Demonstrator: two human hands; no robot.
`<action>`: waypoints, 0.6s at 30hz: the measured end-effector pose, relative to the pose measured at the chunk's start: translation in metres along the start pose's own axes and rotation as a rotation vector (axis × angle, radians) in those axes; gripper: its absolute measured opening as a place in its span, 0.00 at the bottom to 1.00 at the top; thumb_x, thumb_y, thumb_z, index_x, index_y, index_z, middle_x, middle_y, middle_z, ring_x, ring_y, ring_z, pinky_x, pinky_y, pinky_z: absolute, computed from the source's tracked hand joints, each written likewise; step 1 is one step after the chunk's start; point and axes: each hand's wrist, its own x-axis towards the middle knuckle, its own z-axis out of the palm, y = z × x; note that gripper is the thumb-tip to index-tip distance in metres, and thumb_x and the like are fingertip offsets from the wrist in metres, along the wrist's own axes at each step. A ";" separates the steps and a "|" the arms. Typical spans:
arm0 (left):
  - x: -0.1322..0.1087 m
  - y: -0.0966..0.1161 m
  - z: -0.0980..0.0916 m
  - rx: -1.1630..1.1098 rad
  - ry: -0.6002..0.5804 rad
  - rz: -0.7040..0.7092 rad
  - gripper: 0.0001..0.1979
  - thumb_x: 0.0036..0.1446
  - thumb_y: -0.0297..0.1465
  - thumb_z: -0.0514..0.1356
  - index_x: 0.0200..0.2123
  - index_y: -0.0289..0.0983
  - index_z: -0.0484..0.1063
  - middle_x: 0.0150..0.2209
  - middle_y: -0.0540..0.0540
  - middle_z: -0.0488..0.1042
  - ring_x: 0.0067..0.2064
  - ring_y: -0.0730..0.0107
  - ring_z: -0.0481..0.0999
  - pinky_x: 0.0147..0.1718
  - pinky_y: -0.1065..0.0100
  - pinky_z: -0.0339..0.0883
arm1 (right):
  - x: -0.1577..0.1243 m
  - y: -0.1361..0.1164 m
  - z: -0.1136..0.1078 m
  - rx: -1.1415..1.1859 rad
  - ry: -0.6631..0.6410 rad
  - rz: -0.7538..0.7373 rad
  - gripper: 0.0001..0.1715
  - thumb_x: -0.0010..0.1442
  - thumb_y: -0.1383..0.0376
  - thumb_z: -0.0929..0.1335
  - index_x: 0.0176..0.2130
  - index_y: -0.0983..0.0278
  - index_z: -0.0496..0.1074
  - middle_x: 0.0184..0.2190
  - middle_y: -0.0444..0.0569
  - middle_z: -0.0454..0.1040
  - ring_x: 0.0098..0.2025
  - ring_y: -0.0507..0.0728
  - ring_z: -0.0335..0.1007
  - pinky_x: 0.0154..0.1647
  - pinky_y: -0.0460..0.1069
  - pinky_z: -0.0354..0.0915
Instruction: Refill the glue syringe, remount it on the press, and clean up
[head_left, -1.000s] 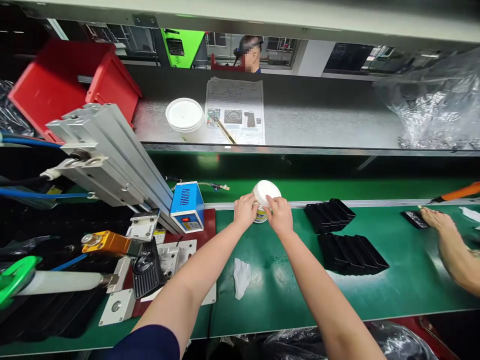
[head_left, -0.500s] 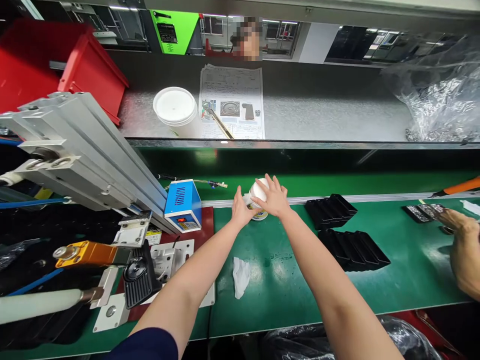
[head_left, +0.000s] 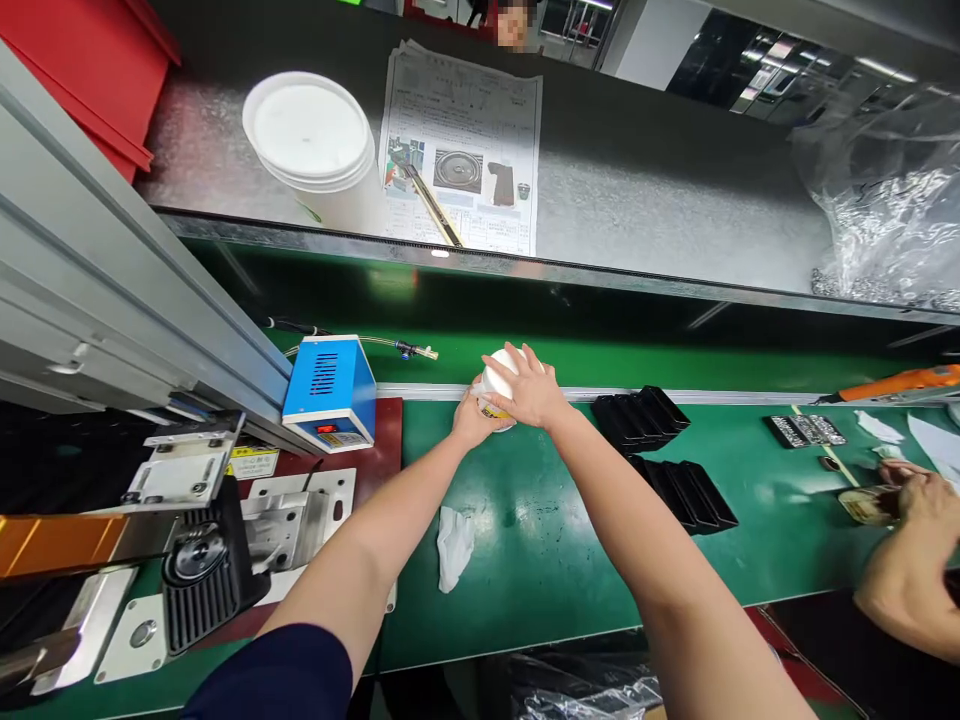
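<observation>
A small white jar (head_left: 495,381) with a white lid and a partly yellow label stands on the green bench, near the metal strip at the back. My left hand (head_left: 472,420) is closed around the lower side of the jar. Across the lid lies my right hand (head_left: 535,394), its fingers curved over the top and gripping it. Part of the jar is hidden behind my fingers. A crumpled white tissue (head_left: 454,548) lies on the bench nearer to me, below my left hand.
To the left stand a blue box (head_left: 330,385) and a metal fixture with a black ribbed part (head_left: 206,575). Black trays (head_left: 641,418) lie on the right. A co-worker's hands (head_left: 919,492) work at the far right. A white bucket (head_left: 307,130) and papers (head_left: 517,130) sit on the shelf.
My left hand has closed in around the jar, and my right hand stays over the lid. The view has shifted. The co-worker's hand has moved from the patterned block to a small container.
</observation>
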 end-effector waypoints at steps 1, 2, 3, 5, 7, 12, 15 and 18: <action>0.000 0.000 -0.001 0.004 0.001 0.001 0.51 0.30 0.34 0.75 0.59 0.50 0.56 0.58 0.46 0.66 0.57 0.51 0.68 0.55 0.52 0.63 | 0.001 0.000 0.000 -0.002 -0.006 0.003 0.38 0.62 0.41 0.59 0.66 0.45 0.45 0.69 0.51 0.40 0.67 0.73 0.34 0.56 0.70 0.51; 0.000 0.000 -0.001 0.008 0.003 0.001 0.51 0.30 0.34 0.75 0.59 0.49 0.56 0.58 0.46 0.66 0.57 0.51 0.68 0.55 0.52 0.63 | 0.001 -0.001 0.000 -0.004 -0.008 0.008 0.38 0.62 0.42 0.59 0.66 0.45 0.45 0.68 0.51 0.40 0.67 0.73 0.34 0.56 0.70 0.51; 0.000 0.001 -0.002 0.013 0.005 -0.002 0.51 0.30 0.35 0.75 0.59 0.48 0.57 0.58 0.45 0.66 0.57 0.50 0.67 0.55 0.52 0.63 | 0.001 -0.001 0.000 -0.006 -0.005 0.013 0.38 0.62 0.42 0.60 0.66 0.45 0.46 0.68 0.51 0.40 0.67 0.73 0.34 0.55 0.70 0.52; -0.001 0.001 -0.002 0.021 0.012 -0.011 0.51 0.30 0.35 0.75 0.59 0.47 0.57 0.59 0.44 0.65 0.58 0.49 0.66 0.55 0.51 0.63 | 0.000 -0.002 0.002 -0.014 0.009 0.020 0.38 0.62 0.42 0.60 0.66 0.46 0.46 0.68 0.51 0.40 0.67 0.73 0.34 0.55 0.70 0.52; -0.001 0.001 -0.001 0.025 0.016 -0.021 0.51 0.30 0.35 0.75 0.59 0.47 0.57 0.59 0.43 0.64 0.58 0.48 0.65 0.56 0.50 0.62 | -0.002 -0.004 0.004 -0.021 0.036 0.022 0.38 0.62 0.42 0.60 0.66 0.46 0.46 0.68 0.51 0.40 0.67 0.73 0.34 0.55 0.69 0.52; -0.002 0.000 0.001 0.011 0.015 -0.021 0.51 0.31 0.35 0.74 0.60 0.46 0.56 0.61 0.41 0.61 0.60 0.50 0.64 0.58 0.51 0.59 | -0.002 -0.003 0.005 -0.031 0.043 0.020 0.38 0.61 0.42 0.60 0.66 0.45 0.47 0.68 0.51 0.40 0.67 0.73 0.34 0.54 0.70 0.54; -0.004 0.000 0.001 -0.020 0.018 0.007 0.55 0.30 0.35 0.74 0.63 0.49 0.52 0.66 0.43 0.53 0.61 0.50 0.63 0.57 0.51 0.60 | -0.001 -0.001 0.000 -0.028 0.022 0.012 0.39 0.60 0.42 0.61 0.65 0.45 0.47 0.67 0.52 0.42 0.65 0.73 0.38 0.51 0.69 0.58; -0.006 -0.001 0.001 -0.072 0.029 0.051 0.61 0.29 0.35 0.75 0.65 0.50 0.46 0.66 0.43 0.51 0.61 0.49 0.61 0.58 0.51 0.59 | -0.002 -0.002 -0.005 -0.018 0.040 -0.003 0.39 0.59 0.42 0.62 0.65 0.45 0.50 0.65 0.53 0.48 0.62 0.74 0.45 0.48 0.67 0.61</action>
